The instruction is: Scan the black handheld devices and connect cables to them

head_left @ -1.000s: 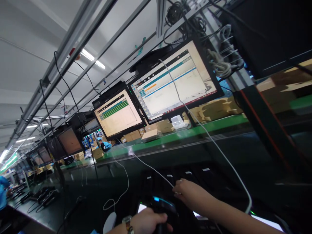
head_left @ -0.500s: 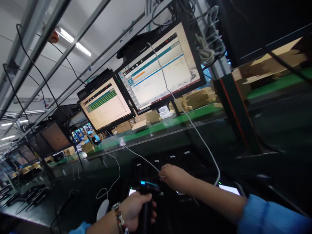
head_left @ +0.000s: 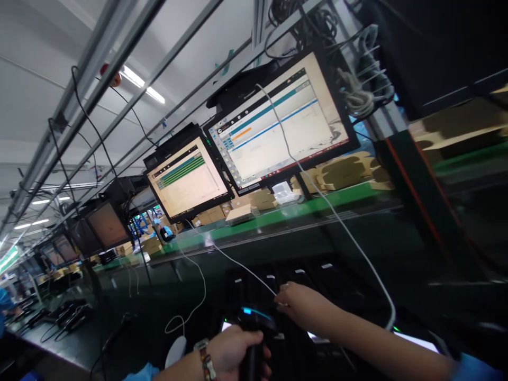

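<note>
Mouse (head_left: 175, 350): it is white and lies at the lower edge of the frame, left of centre; neither of your hands touches it.
Left hand (head_left: 234, 346): at the bottom centre you hold the scanner (head_left: 257, 320) by its handle (head_left: 251, 365). Your thumb lies across the handle and your fingers are wrapped around it, not spread.
Thin cable (head_left: 248, 269): it is white and slopes down from below the left screen (head_left: 188, 182) to the fingertips of your right hand (head_left: 301, 302). I judge it light and soft, easy to bend; a firm end would be the better place to hold, but no end can be seen here.
Scanner: it is at the bottom centre of the frame, dark, with a blue light (head_left: 246, 311) on top. Probably it is stiff plastic, light enough for one hand. The smooth casing may slip a little, and the head is likely the more fragile part, so the handle is the correct place for your grip.
Right hand: it is right of the scanner, in the lower centre, with fingers bent and close together. I cannot tell if they pinch the thin cable or only cover it.
Thick cable (head_left: 349, 233): it is white and hangs in front of the right screen (head_left: 273, 132), down to the lower right, apart from your fingers.
</note>
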`<action>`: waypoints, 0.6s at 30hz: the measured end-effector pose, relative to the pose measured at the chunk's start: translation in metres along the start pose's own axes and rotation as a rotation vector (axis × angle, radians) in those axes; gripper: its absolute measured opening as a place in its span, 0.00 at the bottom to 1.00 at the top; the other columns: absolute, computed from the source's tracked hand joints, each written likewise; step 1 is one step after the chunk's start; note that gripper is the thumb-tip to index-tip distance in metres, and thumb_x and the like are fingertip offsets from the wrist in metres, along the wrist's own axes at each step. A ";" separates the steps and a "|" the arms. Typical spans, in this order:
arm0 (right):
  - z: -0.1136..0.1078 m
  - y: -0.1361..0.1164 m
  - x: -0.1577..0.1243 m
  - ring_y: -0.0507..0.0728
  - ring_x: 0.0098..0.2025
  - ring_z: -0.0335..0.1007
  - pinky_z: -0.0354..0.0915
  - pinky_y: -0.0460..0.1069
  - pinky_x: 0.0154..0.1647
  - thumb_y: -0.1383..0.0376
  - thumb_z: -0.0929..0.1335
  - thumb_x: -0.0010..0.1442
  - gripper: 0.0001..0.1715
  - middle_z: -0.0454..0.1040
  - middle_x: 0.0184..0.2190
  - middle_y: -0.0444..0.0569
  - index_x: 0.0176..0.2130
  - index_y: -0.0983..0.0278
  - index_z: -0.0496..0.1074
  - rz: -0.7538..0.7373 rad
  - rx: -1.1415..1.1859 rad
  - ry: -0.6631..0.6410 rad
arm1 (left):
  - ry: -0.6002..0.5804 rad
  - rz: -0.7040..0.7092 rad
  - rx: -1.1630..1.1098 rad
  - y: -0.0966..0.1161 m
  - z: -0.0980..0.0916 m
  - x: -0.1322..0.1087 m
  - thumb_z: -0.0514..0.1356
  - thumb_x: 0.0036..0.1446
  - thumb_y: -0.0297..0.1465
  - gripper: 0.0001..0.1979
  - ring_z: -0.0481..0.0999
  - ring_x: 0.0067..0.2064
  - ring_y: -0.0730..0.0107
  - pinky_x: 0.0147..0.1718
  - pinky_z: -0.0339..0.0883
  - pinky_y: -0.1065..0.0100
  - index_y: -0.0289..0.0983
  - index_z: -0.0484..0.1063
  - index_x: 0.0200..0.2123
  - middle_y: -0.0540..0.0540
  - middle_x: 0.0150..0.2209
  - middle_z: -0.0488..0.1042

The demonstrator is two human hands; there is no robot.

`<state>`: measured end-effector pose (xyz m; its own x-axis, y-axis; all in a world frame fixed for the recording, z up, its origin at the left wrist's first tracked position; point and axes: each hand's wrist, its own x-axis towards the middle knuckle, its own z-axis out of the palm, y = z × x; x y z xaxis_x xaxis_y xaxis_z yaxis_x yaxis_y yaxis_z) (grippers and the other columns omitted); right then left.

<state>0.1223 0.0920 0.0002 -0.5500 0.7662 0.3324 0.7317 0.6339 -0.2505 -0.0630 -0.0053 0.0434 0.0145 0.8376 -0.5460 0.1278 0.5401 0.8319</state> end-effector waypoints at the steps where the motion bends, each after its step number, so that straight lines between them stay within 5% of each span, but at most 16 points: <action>1: 0.000 0.000 0.000 0.63 0.42 0.72 0.64 0.53 0.42 0.70 0.65 0.60 0.12 0.76 0.35 0.56 0.34 0.65 0.79 -0.001 0.002 0.002 | 0.004 -0.004 0.003 0.000 -0.001 0.002 0.45 0.67 0.27 0.10 0.69 0.20 0.75 0.27 0.63 0.68 0.31 0.63 0.36 0.48 0.27 0.70; 18: -0.004 -0.002 -0.002 0.62 0.42 0.72 0.62 0.51 0.41 0.71 0.64 0.61 0.13 0.76 0.36 0.55 0.34 0.64 0.79 0.034 0.035 -0.018 | -0.003 0.000 0.025 0.000 -0.005 0.017 0.43 0.66 0.24 0.13 0.68 0.19 0.73 0.26 0.62 0.67 0.31 0.64 0.33 0.48 0.25 0.70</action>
<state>0.1234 0.0891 0.0035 -0.5324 0.7888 0.3072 0.7356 0.6107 -0.2931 -0.0679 0.0091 0.0343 0.0173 0.8373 -0.5464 0.1528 0.5379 0.8291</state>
